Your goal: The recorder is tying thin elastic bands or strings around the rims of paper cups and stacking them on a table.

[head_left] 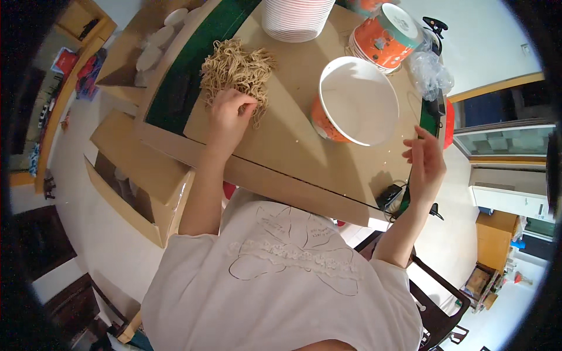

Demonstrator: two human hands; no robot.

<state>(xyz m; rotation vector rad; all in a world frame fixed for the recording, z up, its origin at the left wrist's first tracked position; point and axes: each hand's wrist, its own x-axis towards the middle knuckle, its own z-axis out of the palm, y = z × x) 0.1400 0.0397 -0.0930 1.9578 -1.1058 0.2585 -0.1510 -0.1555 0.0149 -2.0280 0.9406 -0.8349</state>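
A loose heap of thin tan strands (237, 65), like cord or noodles, lies on the cardboard-covered table at the left. My left hand (229, 111) is at its near edge with fingers pinched together; whether a strand is between them is hidden. A large paper bucket (358, 99), white inside and orange outside, stands tilted towards me in the middle, its inside showing no contents. My right hand (425, 157) is raised to the right of the bucket, apart from it, fingers loosely spread and holding nothing.
Behind the bucket are upturned orange and green paper buckets (389, 38), a stack of white tubs (297, 17) and a clear plastic bag (430, 73). A black plug with cable (389, 196) lies at the right edge. Open cardboard boxes (137, 169) stand left, and a dark chair (439, 292) right.
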